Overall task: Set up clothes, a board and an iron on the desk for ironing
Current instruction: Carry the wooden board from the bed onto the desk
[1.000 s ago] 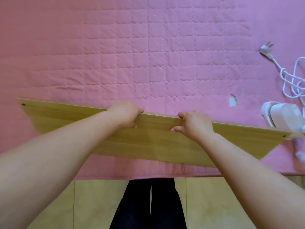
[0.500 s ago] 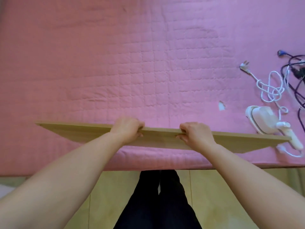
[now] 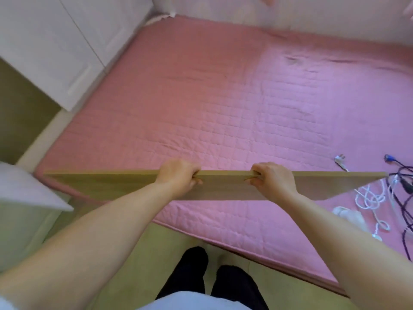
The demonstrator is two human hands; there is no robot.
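I hold a long light-wood board (image 3: 223,186) on edge in the air, level across the middle of the view, above the near edge of a pink quilted bed (image 3: 223,108). My left hand (image 3: 178,175) and my right hand (image 3: 271,179) both grip its top edge near the middle. A small white iron (image 3: 350,217) lies on the bed at the right, partly behind my right forearm, with its white cord (image 3: 371,198) coiled beside it. No clothes are visible.
A white plug (image 3: 339,159) and dark cables (image 3: 402,182) lie at the bed's right edge. White cabinet doors (image 3: 55,52) stand at the far left. A white surface (image 3: 24,189) juts in at the left. My dark-trousered legs (image 3: 207,280) stand on pale flooring.
The board has risen off the bed and the view has pulled back, so the whole bed, the cabinet and the floor now show. Both hands keep the same grip.
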